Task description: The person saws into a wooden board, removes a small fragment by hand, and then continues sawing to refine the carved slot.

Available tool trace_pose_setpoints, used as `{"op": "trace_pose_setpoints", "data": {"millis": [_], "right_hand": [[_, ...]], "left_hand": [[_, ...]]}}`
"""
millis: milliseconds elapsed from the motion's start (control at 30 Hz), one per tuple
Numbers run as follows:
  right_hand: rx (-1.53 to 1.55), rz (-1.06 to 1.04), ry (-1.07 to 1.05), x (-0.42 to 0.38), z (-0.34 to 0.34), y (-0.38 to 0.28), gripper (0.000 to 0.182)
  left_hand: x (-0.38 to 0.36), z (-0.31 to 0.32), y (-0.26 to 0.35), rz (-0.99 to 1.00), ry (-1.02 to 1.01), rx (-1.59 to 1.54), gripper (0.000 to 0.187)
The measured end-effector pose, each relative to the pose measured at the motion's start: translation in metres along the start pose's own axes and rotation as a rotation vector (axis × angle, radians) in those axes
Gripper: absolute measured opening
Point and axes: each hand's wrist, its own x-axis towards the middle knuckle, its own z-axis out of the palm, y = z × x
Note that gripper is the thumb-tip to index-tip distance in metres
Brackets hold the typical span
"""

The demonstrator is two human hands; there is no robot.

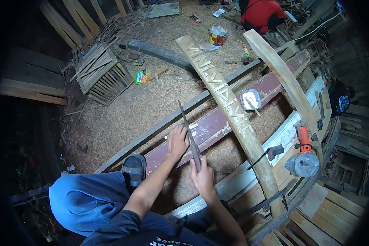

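My right hand [203, 178] is closed around the handle of a handsaw [185, 119], whose dark, narrow blade points away from me and shows nearly edge-on. Flat over the maroon plank [211, 123], my left hand [177, 141] presses on a thin, pale wood strip [193, 126]; the strip's ends show on both sides of the hand. The blade crosses the strip just right of my left fingers. Whether its teeth have cut in cannot be seen. To the right lies a long curved wooden beam [229, 106] with small strips set on it in a zigzag pattern.
A tub of white paste [251, 99] with a stick stands on the plank. A red power tool [303, 137], a plastic bag [302, 164] and clamps [274, 152] lie to the right. A paint can [217, 36] and slatted crate [104, 74] stand beyond. A person in red [262, 14] crouches far off.
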Motion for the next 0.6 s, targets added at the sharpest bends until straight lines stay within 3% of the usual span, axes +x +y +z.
{"op": "trace_pose_setpoints", "data": {"millis": [533,600], "right_hand": [[0.011,-0.009,-0.031,0.013,-0.015,-0.021,0.029],[0.037,-0.084,-0.009,0.002,-0.018,-0.007,0.029]], "left_hand": [[-0.001,-0.002,-0.001,0.002,-0.028,-0.002,0.02],[0.0,-0.003,0.001,0.009,-0.024,-0.005,0.019]]}}
